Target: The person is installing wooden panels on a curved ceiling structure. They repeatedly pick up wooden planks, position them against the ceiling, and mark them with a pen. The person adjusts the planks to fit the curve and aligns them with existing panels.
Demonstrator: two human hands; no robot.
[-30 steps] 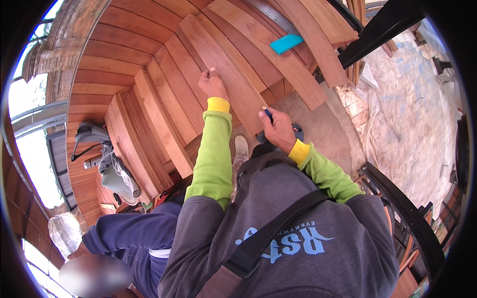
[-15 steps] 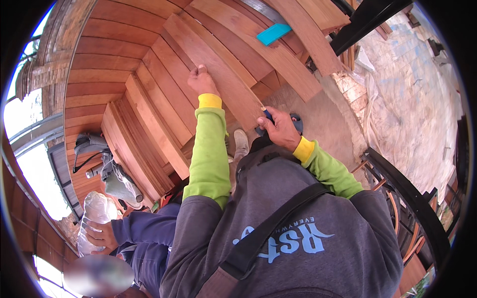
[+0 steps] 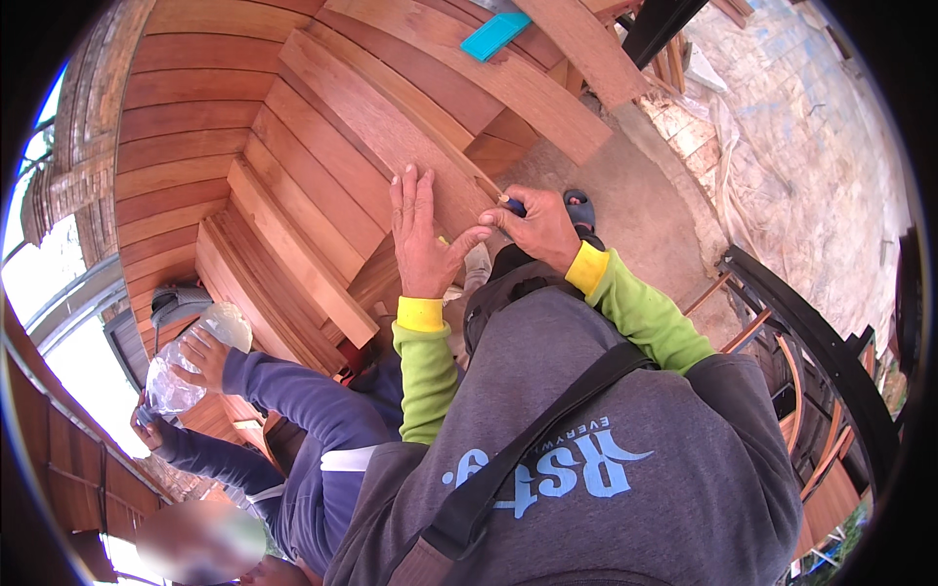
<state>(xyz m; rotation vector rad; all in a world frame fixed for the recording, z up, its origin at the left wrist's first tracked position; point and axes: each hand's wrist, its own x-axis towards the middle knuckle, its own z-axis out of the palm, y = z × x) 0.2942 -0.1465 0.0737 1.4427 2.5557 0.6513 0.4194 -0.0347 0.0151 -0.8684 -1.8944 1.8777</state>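
A long reddish-brown wooden board (image 3: 376,112) slants across in front of me, its near end close to my body. My left hand (image 3: 422,234) lies on the board's left side near that end, fingers stretched out and thumb spread toward the right hand. At the board's right edge, my right hand (image 3: 542,227) is closed around a short blue pencil (image 3: 512,205). The pencil's pale tip points up and left, against or just beside the edge. Which of the two I cannot tell.
Further boards (image 3: 293,249) lie left. A turquoise flat plastic piece (image 3: 494,36) rests on another board (image 3: 557,122) ahead. At left a co-worker's dark blue sleeve (image 3: 303,386) leads to a hand on a clear plastic bag (image 3: 186,366). A black metal frame (image 3: 821,342) stands right.
My left hand has slid down the board toward its near end, and its curled fingers have spread flat. The pencil hand stays at the edge. The co-worker's arms and plastic bag have moved up.
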